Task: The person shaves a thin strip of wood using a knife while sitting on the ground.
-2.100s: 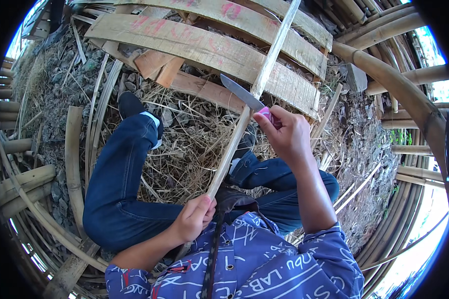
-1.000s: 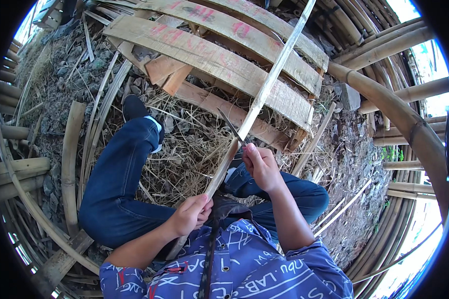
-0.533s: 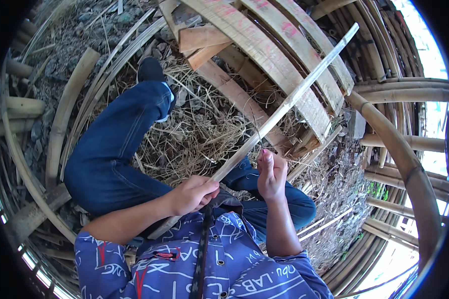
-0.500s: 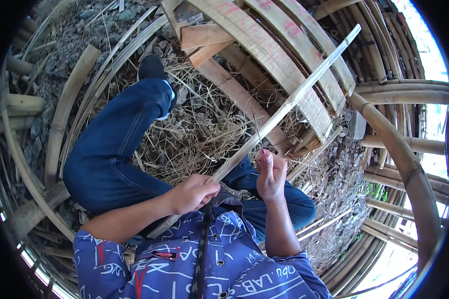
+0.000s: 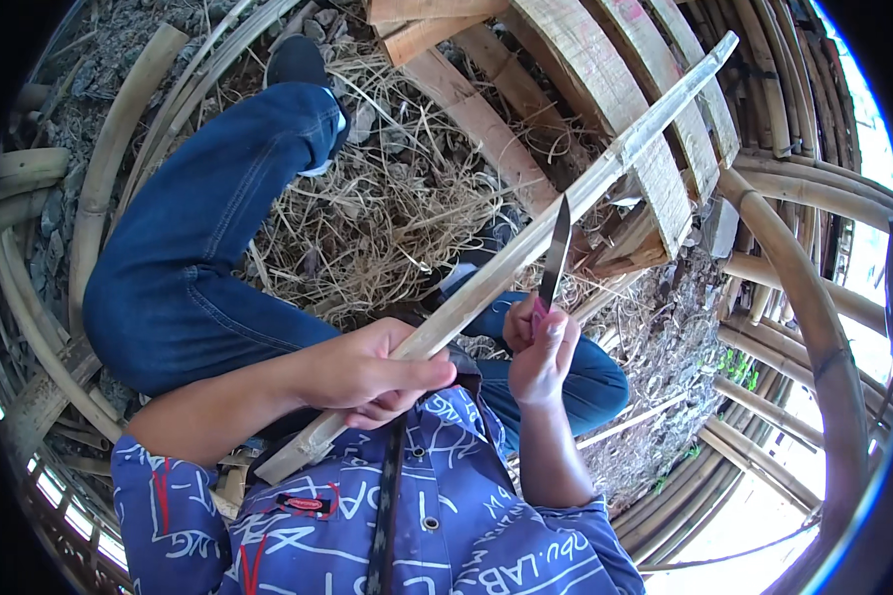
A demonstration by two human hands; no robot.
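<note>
A long pale bamboo strip [image 5: 501, 273] slants from my chest up to the far right. My left hand [image 5: 382, 375] is closed round its lower part, thumb on top. In my right hand [image 5: 542, 349] is a knife with a pink handle [image 5: 539, 315], gripped in the fist. Its narrow dark blade [image 5: 558, 248] points up and away, beside the right side of the strip. From this angle I cannot tell whether the edge touches the strip. The strip's far end passes above a slatted wooden piece [image 5: 655, 188].
Thin shavings [image 5: 367, 228] litter the ground between my legs. A wooden board [image 5: 481, 129] lies beyond them. Bamboo poles [image 5: 119, 169] lie at the left, and a curved bamboo pole [image 5: 804, 288] rises at the right before a bamboo frame. My bent left leg [image 5: 198, 248] flanks the shavings.
The knife has turned, so its blade now shows broadside. The strip has shifted, and its near end shows more below my left hand. My view has moved slightly.
</note>
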